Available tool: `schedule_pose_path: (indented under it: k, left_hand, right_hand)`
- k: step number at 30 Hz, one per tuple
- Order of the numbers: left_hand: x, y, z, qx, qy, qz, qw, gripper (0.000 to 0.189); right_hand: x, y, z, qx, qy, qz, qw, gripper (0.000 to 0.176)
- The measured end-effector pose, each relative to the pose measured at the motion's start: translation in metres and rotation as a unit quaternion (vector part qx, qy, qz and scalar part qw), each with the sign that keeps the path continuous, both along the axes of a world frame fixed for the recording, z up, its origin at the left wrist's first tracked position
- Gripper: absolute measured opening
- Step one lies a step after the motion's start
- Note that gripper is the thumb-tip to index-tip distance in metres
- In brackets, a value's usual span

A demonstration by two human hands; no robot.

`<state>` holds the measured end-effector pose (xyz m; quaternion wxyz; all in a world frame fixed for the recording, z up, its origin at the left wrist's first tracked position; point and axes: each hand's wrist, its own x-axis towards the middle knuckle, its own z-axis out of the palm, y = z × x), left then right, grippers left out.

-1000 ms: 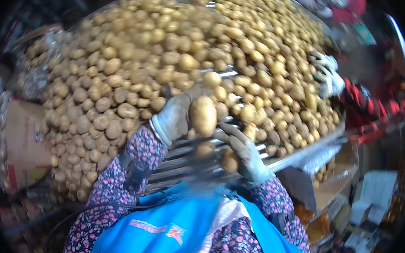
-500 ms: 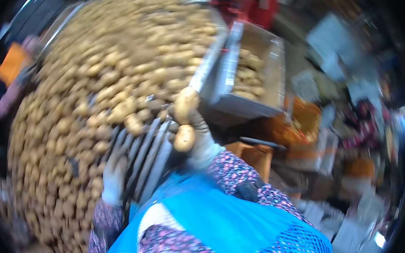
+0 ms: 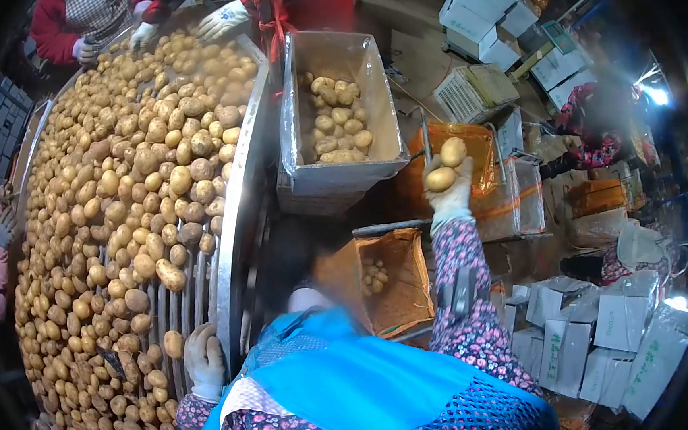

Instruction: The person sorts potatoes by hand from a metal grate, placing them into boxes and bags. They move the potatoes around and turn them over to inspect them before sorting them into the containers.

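My right hand [image 3: 454, 196], in a pale glove, is closed around two potatoes: an upper potato [image 3: 452, 152] and a lower potato [image 3: 441, 179]. It is held out to the right, over the near side of an orange-lined container [image 3: 479, 137]. My left hand [image 3: 205, 358], gloved too, rests on the metal slats [image 3: 183, 303] of the sorting table with its fingers stretched out. A single potato [image 3: 173, 344] lies just left of its fingertips. Loose potatoes [image 3: 111, 197] cover most of the slats.
A plastic-lined carton [image 3: 388, 117] with potatoes stands beyond the table's metal edge [image 3: 243, 183]. Closer to me is an orange-lined crate [image 3: 416, 277] with several potatoes. Co-workers' gloved hands [image 3: 223, 20] reach over the far end. White cartons [image 3: 563, 353] are stacked at right.
My right hand has swung from above the slats out to the right, carrying the two potatoes. My left hand stays by the slats. The view has turned rightward.
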<state>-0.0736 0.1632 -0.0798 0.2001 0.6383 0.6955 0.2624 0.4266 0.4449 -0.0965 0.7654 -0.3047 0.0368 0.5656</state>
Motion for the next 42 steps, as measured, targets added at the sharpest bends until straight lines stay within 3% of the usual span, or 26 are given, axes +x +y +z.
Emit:
schedule_pose_path:
  k: [3, 5, 7, 8, 9, 11, 13, 15, 16, 19, 21, 23, 25, 27, 29, 30, 31, 33, 35, 36, 39, 40, 42]
  left_hand:
    - [0.002, 0.000, 0.001, -0.012, -0.009, 0.013, 1.000, 0.027]
    - [0.004, -0.002, 0.003, -0.016, -0.014, 0.026, 0.999, 0.028]
    - [0.008, 0.001, 0.002, -0.013, -0.024, 0.026, 0.999, 0.029]
    - [0.008, 0.000, 0.001, -0.013, -0.032, 0.041, 0.999, 0.029]
    - [0.006, -0.002, 0.000, -0.013, -0.039, 0.059, 0.997, 0.029]
    - [0.001, 0.000, -0.004, -0.015, -0.040, 0.051, 0.998, 0.029]
    - [0.002, -0.001, -0.002, -0.015, -0.040, 0.042, 0.998, 0.028]
    - [0.001, -0.001, -0.003, -0.012, -0.044, 0.038, 0.998, 0.027]
    - [0.001, -0.001, -0.004, -0.007, -0.046, 0.042, 0.998, 0.026]
    - [0.010, -0.006, -0.008, 0.015, -0.033, 0.053, 0.998, 0.024]
    - [0.018, -0.011, -0.004, 0.080, 0.052, 0.002, 0.995, 0.025]
    - [0.038, -0.004, 0.045, -0.004, -0.067, 0.047, 0.997, 0.030]
    - [0.047, -0.021, 0.038, 0.093, -0.026, 0.093, 0.991, 0.034]
    - [0.046, -0.038, 0.058, 0.010, -0.070, 0.126, 0.989, 0.037]
    - [0.044, -0.064, 0.067, 0.038, -0.036, 0.165, 0.985, 0.036]
    - [0.036, -0.076, 0.075, 0.002, -0.070, 0.215, 0.974, 0.035]
    - [0.033, -0.084, 0.081, -0.027, -0.097, 0.266, 0.959, 0.035]
    - [0.022, -0.110, 0.073, -0.011, -0.062, 0.314, 0.947, 0.034]
    - [0.016, -0.131, 0.065, -0.024, -0.160, 0.402, 0.901, 0.031]
    - [0.015, -0.137, 0.064, -0.007, -0.204, 0.428, 0.881, 0.031]
    - [0.009, -0.134, 0.069, -0.090, -0.313, 0.475, 0.818, 0.033]
    - [0.007, -0.127, 0.070, -0.045, -0.276, 0.442, 0.853, 0.034]
    - [0.004, -0.114, 0.075, -0.063, -0.238, 0.396, 0.885, 0.039]
  right_hand:
    - [0.021, 0.011, -0.015, -0.057, 0.050, -0.049, 0.996, 0.035]
    - [-0.005, -0.004, -0.012, -0.026, 0.068, 0.003, 0.997, 0.034]
    - [-0.018, -0.019, -0.040, 0.037, 0.065, 0.161, 0.984, 0.038]
    - [-0.035, -0.023, -0.032, -0.094, 0.020, 0.114, 0.989, 0.037]
    - [-0.036, -0.021, -0.037, -0.138, 0.067, 0.109, 0.982, 0.039]
    - [-0.012, -0.003, -0.042, -0.151, 0.081, 0.012, 0.985, 0.044]
    - [0.024, 0.013, -0.018, -0.059, 0.028, -0.103, 0.993, 0.050]
    - [0.073, 0.029, -0.019, -0.167, -0.001, -0.130, 0.977, 0.050]
    - [0.072, 0.028, -0.019, -0.164, -0.004, -0.130, 0.978, 0.050]
    - [0.053, 0.011, -0.012, -0.108, -0.053, 0.039, 0.992, 0.040]
    - [0.011, -0.005, -0.019, -0.004, -0.137, 0.250, 0.959, 0.039]
    - [-0.051, -0.014, 0.015, -0.067, -0.175, 0.304, 0.934, 0.036]
    - [-0.124, -0.028, 0.060, -0.075, -0.325, 0.352, 0.874, 0.037]
    - [-0.183, -0.040, 0.092, -0.027, -0.329, 0.420, 0.845, 0.038]
    - [-0.233, -0.056, 0.107, 0.068, -0.414, 0.494, 0.762, 0.038]
    - [-0.258, -0.067, 0.110, 0.079, -0.331, 0.561, 0.754, 0.034]
    - [-0.287, -0.079, 0.121, 0.127, -0.426, 0.570, 0.691, 0.031]
    - [-0.329, -0.081, 0.090, 0.342, -0.590, 0.512, 0.522, 0.031]
    - [-0.373, -0.089, 0.106, 0.451, -0.723, 0.391, 0.346, 0.036]
    - [-0.395, -0.095, 0.128, 0.431, -0.790, 0.371, 0.227, 0.040]
    - [-0.450, -0.077, 0.093, 0.486, -0.819, 0.287, 0.106, 0.056]
    - [-0.458, -0.080, 0.090, 0.490, -0.825, 0.275, 0.060, 0.055]
    - [-0.468, -0.069, 0.091, 0.465, -0.824, 0.316, 0.071, 0.054]
